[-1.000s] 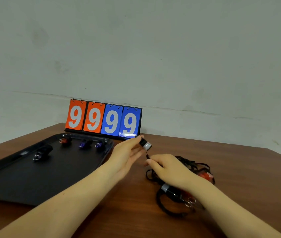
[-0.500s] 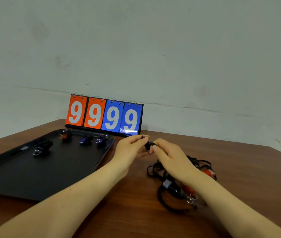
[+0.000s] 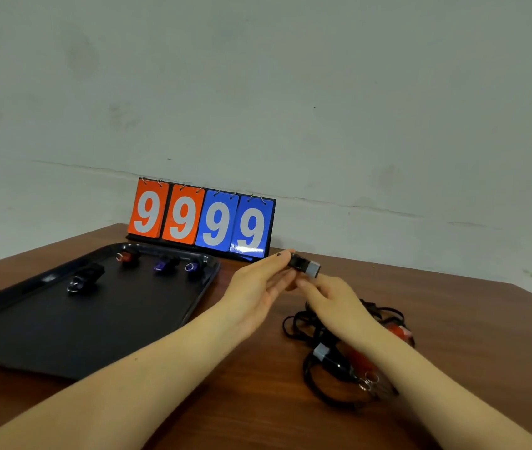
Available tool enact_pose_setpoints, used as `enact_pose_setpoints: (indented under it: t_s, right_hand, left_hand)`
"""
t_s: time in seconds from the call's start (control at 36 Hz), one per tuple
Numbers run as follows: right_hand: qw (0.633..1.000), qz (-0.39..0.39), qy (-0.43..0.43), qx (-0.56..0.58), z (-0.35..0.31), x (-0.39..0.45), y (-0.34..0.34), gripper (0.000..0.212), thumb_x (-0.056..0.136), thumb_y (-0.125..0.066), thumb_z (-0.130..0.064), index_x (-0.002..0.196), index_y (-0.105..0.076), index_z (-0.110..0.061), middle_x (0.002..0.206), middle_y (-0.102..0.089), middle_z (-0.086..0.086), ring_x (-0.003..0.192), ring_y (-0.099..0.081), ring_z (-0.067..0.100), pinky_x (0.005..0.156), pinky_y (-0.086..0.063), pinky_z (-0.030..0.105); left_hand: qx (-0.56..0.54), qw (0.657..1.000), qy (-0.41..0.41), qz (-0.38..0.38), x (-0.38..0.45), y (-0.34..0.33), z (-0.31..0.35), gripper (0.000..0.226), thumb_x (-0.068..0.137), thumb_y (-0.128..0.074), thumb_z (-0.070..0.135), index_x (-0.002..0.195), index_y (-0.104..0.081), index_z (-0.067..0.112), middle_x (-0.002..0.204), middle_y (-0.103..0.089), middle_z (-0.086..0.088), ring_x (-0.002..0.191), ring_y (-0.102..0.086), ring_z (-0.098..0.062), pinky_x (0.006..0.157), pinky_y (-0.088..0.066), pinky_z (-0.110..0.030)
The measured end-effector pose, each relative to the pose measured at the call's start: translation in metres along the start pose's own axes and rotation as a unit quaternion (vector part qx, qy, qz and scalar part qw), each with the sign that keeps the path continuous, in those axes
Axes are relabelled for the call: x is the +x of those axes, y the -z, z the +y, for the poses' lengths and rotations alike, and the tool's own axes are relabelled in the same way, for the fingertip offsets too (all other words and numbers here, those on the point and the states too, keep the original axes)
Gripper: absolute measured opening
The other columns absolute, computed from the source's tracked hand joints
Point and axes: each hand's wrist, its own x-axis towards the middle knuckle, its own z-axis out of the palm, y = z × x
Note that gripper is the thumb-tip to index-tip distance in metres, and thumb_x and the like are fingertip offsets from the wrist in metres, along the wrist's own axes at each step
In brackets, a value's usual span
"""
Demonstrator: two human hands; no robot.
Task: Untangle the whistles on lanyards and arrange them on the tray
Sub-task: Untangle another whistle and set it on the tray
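My left hand (image 3: pixel 258 284) pinches a black whistle with a grey mouthpiece (image 3: pixel 305 265), held above the table just right of the tray. My right hand (image 3: pixel 332 302) is directly below it with its fingertips at the whistle's underside; whether they grip a cord there I cannot tell. Under my right wrist lies a tangle of black lanyards (image 3: pixel 326 362) with a black-and-grey whistle (image 3: pixel 328 355) and a red whistle (image 3: pixel 399 331). The black tray (image 3: pixel 46 339) on the left holds a black whistle (image 3: pixel 85 277), a red one (image 3: pixel 127 256) and two purple ones (image 3: pixel 165 264) (image 3: pixel 193 267).
A flip scoreboard (image 3: pixel 201 219) reading 9999 stands at the table's far edge behind the tray, against a grey wall. The brown wooden table (image 3: pixel 472 336) stretches to the right of the lanyard pile.
Both hands came together over the whistle half a second ago. Now the whistle shows again in my left fingers, slightly higher, with my right hand just beneath it.
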Motion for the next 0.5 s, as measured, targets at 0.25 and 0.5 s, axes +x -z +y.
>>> enact_pose_setpoints:
  t_s: [0.25,0.5]
  right_hand:
    - [0.996,-0.072,0.049,-0.019,-0.013,-0.009,-0.007,0.027,0.101,-0.043,-0.030,0.097,-0.069,-0.023,0.050,-0.046,-0.010,0.047,-0.045,0.001,0.051,-0.035,0.014]
    - [0.961,0.084,-0.055,0.256,-0.010,0.002,0.013,0.032,0.100,-0.045,-0.025,0.075,-0.060,-0.011,0.051,-0.028,-0.001,0.043,-0.023,0.012,0.047,-0.019,0.027]
  left_hand:
    - [0.202,0.971,-0.060,0.111,0.012,0.013,-0.004,0.020,0.086,-0.070,0.015,0.105,-0.074,0.014,0.101,-0.074,-0.003,0.100,-0.068,-0.017,0.094,-0.053,-0.034]
    - [0.272,0.955,-0.079,0.092,0.012,0.014,0.005,0.022,0.086,-0.070,0.016,0.107,-0.074,0.015,0.105,-0.072,-0.001,0.106,-0.064,-0.014,0.092,-0.053,-0.026]
